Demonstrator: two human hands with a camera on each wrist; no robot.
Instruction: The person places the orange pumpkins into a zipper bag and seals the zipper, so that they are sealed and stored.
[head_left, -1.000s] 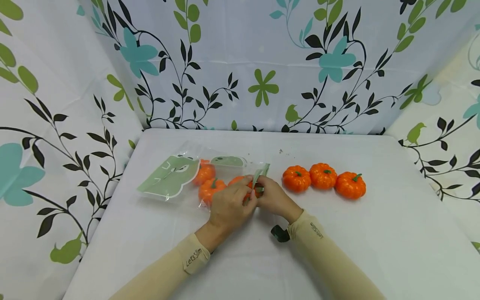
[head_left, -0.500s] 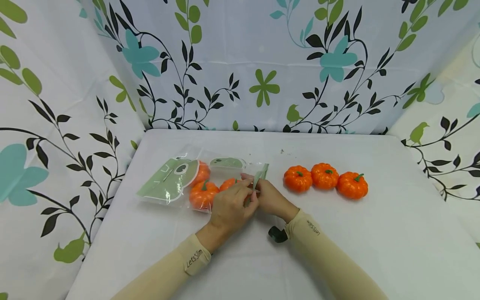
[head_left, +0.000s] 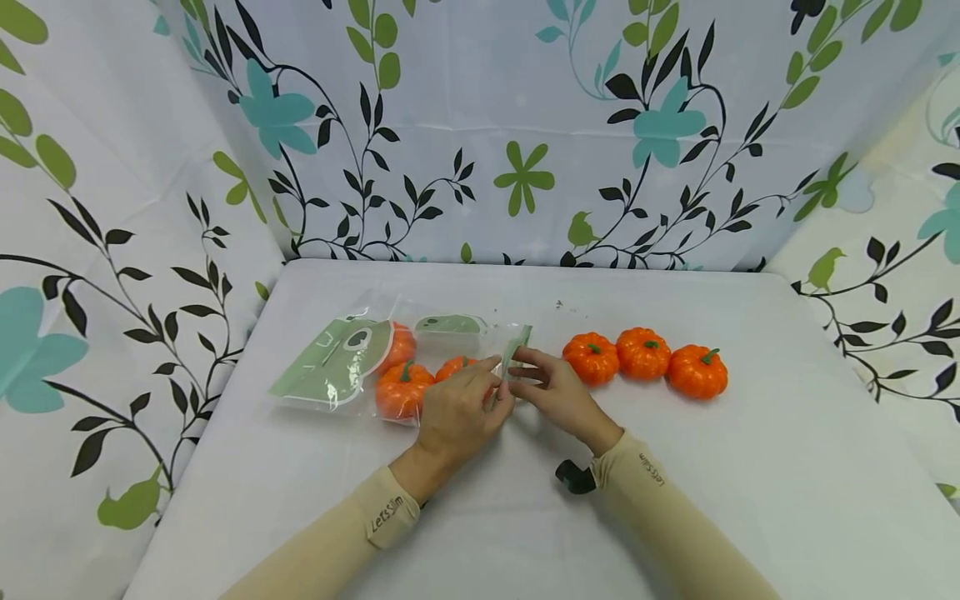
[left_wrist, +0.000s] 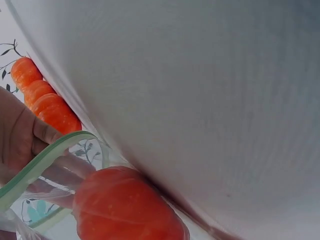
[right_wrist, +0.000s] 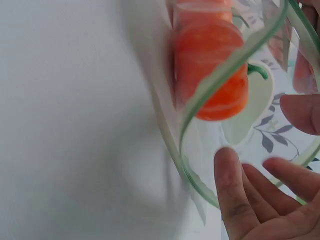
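A clear zip bag with a green printed animal face lies on the left half of the table, its green-edged mouth gaping to the right. Several small orange toy pumpkins with green stems are inside it. My left hand pinches the bag's near rim and partly covers one pumpkin, which shows close up in the left wrist view. At the mouth, my right hand has its fingers spread apart and holds nothing; in the right wrist view its fingers stand beside the green rim.
Three more orange pumpkins sit in a row just right of the bag, behind my right hand. A white cloth covers the table. Leaf-patterned curtains enclose the back and sides.
My right hand let go of a pumpkin inside the bag and drew back to the right out of the mouth, fingers spreading. The bagged pumpkins shifted slightly left. My left hand kept its grip.
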